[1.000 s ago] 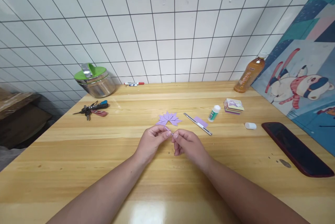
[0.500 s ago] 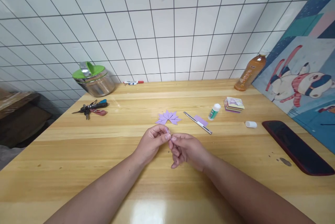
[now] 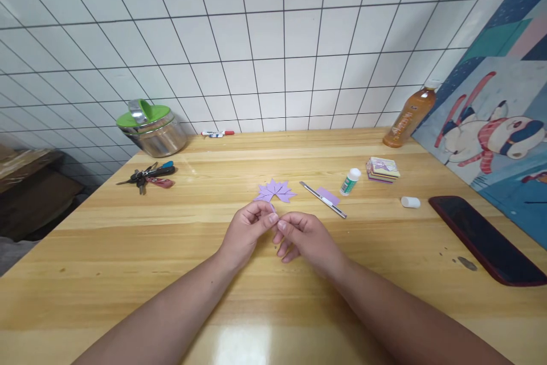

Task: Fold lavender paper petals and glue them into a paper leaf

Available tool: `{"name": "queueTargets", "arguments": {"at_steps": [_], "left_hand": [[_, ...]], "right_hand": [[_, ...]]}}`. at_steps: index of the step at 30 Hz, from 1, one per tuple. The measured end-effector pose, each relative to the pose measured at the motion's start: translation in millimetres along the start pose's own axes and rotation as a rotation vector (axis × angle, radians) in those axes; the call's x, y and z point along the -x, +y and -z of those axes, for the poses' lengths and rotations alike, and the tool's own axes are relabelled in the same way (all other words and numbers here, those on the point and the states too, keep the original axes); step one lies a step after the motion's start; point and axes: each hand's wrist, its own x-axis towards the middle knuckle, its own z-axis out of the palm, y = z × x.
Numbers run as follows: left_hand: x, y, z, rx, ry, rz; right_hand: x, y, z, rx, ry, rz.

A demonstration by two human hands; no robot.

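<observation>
My left hand [image 3: 248, 227] pinches a small, thin strip of purple paper [image 3: 272, 206], mostly hidden by the fingers. Thumb and forefinger of my right hand [image 3: 304, 234] close on the strip's near end, fingertips touching those of the left; its other fingers curl loosely below. Just beyond both hands, a purple paper leaf [image 3: 274, 188] with pointed lobes and dark vein lines lies on the wooden table [image 3: 179, 274]. To its right a slim utility knife [image 3: 323, 200] rests across a purple paper scrap [image 3: 330, 195].
An uncapped glue stick [image 3: 350, 181] stands right of the knife, its white cap [image 3: 411, 202] farther right. Behind are a paper stack [image 3: 383, 169] and a tea bottle [image 3: 410, 116]. A phone [image 3: 485, 240] lies at right. Keys [image 3: 149, 175], a steel pot [image 3: 156, 134] and markers [image 3: 217, 134] sit at left.
My right hand has turned slightly, its thumb sliding along and its lower fingers drawing up. The left hand keeps its pinch on the paper strip. Objects on the table stay put.
</observation>
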Motion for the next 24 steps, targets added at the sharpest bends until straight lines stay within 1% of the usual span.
{"name": "queueTargets", "arguments": {"at_steps": [4, 9, 12, 14, 16, 20, 22, 24], "left_hand": [[-0.5, -1.0, 1.1, 0.006, -0.053, 0.038], [1.1, 1.8, -0.5, 0.112, -0.151, 0.164], [1.9, 3.6, -1.9, 0.166, -0.149, 0.207], [1.7, 3.3, -2.1, 0.192, -0.156, 0.219], [1.1, 1.8, -2.0, 0.212, -0.155, 0.212], [-0.7, -1.6, -1.7, 0.185, -0.043, 0.131], [-0.9, -2.2, -1.7, 0.167, -0.039, 0.108], [-0.5, -2.1, -1.4, 0.164, -0.06, 0.107]], "right_hand": [[0.8, 0.8, 1.7, -0.061, -0.091, -0.023], [2.8, 2.5, 4.1, -0.171, -0.254, -0.054], [4.5, 2.4, 4.8, -0.213, -0.316, -0.073], [5.0, 1.5, 4.6, -0.204, -0.331, -0.08], [4.6, 0.3, 4.0, -0.156, -0.265, -0.055], [1.6, -1.4, 3.3, -0.021, 0.003, 0.028], [-0.1, -1.1, 4.0, 0.008, 0.045, 0.023], [-1.1, -0.2, 5.0, -0.001, 0.025, 0.012]]}}
